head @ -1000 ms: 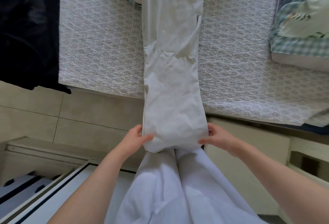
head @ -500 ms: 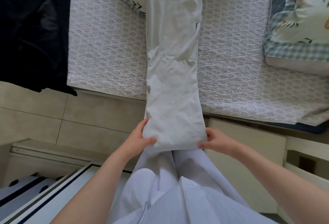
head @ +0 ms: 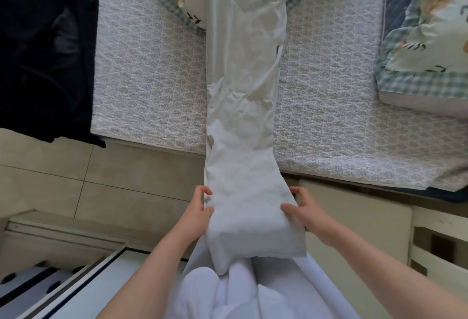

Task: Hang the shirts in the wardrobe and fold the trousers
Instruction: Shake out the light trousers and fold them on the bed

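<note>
left hand (head: 196,211) and right hand (head: 307,213) each pinch the leg end of pale trousers (head: 244,105) stretched from the bed (head: 152,78).

No readable text, labels, brands, numbers, signs anywhere.

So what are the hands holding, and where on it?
The pale trousers, at the hem end: the left hand grips its left edge, the right hand its right edge.
</note>
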Motion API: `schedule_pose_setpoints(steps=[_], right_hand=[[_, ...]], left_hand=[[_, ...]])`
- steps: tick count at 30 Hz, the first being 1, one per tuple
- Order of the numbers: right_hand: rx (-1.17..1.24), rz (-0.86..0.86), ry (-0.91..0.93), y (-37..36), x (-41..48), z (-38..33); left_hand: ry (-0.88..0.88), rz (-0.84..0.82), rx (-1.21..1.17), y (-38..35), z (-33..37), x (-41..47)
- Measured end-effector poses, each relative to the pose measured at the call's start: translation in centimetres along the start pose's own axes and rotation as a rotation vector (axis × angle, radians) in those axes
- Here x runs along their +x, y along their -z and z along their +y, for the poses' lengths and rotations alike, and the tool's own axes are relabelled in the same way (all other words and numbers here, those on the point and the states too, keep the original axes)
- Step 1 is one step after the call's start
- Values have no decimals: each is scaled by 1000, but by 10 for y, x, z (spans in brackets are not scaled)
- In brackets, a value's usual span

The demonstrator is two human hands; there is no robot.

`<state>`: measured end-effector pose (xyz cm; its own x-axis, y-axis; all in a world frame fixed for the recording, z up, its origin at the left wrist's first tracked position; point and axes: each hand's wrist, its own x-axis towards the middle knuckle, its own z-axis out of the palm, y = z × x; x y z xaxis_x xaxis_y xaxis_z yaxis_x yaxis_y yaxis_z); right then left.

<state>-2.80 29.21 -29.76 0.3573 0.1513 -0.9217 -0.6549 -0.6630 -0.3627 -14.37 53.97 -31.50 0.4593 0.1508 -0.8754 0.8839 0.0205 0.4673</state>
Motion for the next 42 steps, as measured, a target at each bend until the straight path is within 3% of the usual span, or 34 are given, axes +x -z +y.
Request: schedule_pose_setpoints(steps=[3, 6, 11, 15, 18, 20, 22, 25, 27, 30, 35, 42], right_hand=[[107, -27, 30, 5, 5, -5], [88, -70, 51, 9, 6, -10], [-80, -195, -51, 16, 6, -15], [241, -277, -156, 33, 24, -38], [475, -268, -164, 52, 53, -71], [789, -180, -110, 61, 78, -92], [912, 8, -56, 67, 105, -107], [619, 167, -99, 63, 136, -106], [368, 141, -142, 52, 146, -96], [152, 63, -154, 33, 155, -78], [222, 162, -117, 16, 173, -68], [94, 80, -15, 21, 182, -80]], left_hand=[[-33, 25, 22, 4, 5, 8], [9, -52, -100, 10, 5, 10], [224, -218, -90, 12, -4, 6], [314, -234, -269, 31, 12, 21], [258, -182, -493, 46, 60, 50], [162, -131, -649, 57, 92, 80], [82, -17, -694, 63, 110, 113], [96, 174, -389, 58, 104, 156], [117, 190, -144, 49, 87, 173], [139, 191, -39, 38, 62, 179], [123, 177, 126, 29, 35, 179], [17, 128, -1, 33, 25, 174]])
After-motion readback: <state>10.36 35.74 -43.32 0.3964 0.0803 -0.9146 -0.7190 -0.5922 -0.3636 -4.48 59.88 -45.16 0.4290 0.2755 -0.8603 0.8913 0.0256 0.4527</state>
